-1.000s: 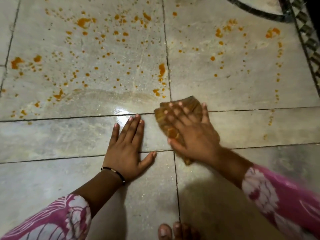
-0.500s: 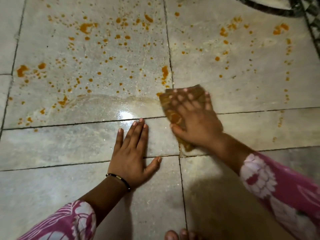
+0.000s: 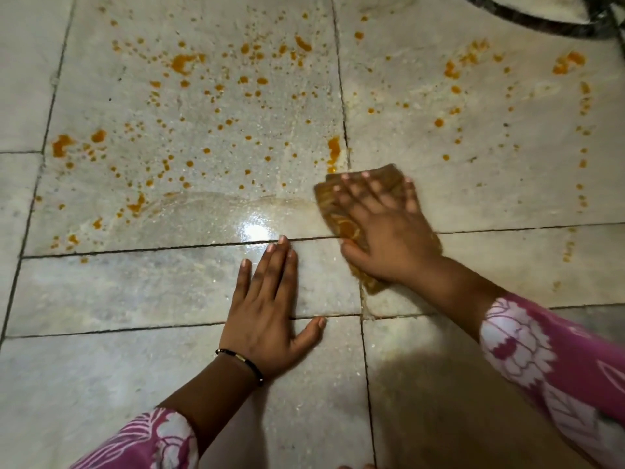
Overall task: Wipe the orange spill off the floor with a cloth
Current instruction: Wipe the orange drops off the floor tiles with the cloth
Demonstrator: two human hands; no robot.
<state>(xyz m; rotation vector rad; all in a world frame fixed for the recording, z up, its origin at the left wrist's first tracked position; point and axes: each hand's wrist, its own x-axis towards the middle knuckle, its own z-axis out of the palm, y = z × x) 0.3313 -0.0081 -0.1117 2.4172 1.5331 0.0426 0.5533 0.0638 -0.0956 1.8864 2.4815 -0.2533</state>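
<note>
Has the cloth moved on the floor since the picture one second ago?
Yes. The cloth under the right hand slid forward, away from the person; its far edge now nearly reaches the elongated orange blotch beside the tile seam.

I see my right hand (image 3: pixel 385 231) flat on the cloth (image 3: pixel 338 221), left hand (image 3: pixel 267 309) beside it on the floor (image 3: pixel 101 384), spill (image 3: pixel 209 106) beyond.
</note>
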